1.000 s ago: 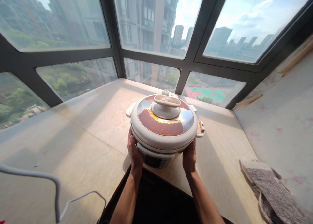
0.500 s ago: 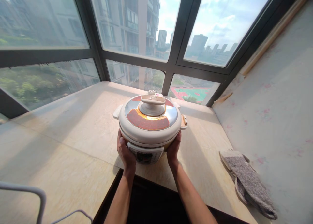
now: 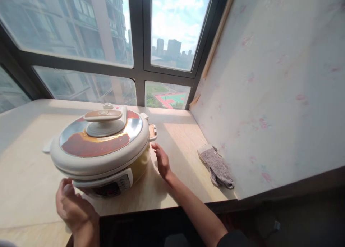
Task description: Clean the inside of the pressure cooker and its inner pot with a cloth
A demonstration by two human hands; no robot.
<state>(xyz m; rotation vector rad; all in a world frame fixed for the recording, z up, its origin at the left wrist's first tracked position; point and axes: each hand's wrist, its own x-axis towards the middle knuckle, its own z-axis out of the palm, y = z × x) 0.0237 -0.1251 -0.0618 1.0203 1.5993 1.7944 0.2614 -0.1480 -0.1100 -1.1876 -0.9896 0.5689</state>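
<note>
A white electric pressure cooker [image 3: 99,168] with a red and silver lid stands on the stone-look sill, its control panel facing me. Beside its front left lower edge is my left hand [image 3: 74,204], fingers loosely bent; whether they still touch the cooker is hard to tell. My right hand [image 3: 161,160] is off the cooker, near its right side handle [image 3: 152,132], with fingers stretched and nothing in them. The cooker's back and base are partly hidden.
A grey cloth [image 3: 217,166] lies on the sill by the flowered wall [image 3: 269,96]. Dark window frames [image 3: 139,71] rise behind the cooker. The sill's front edge [image 3: 199,205] drops to a dark area at the lower right.
My right hand has come away from the cooker's side and opened. The left hand's hold has loosened. The view has turned right and come closer, so the cooker appears larger and further left.
</note>
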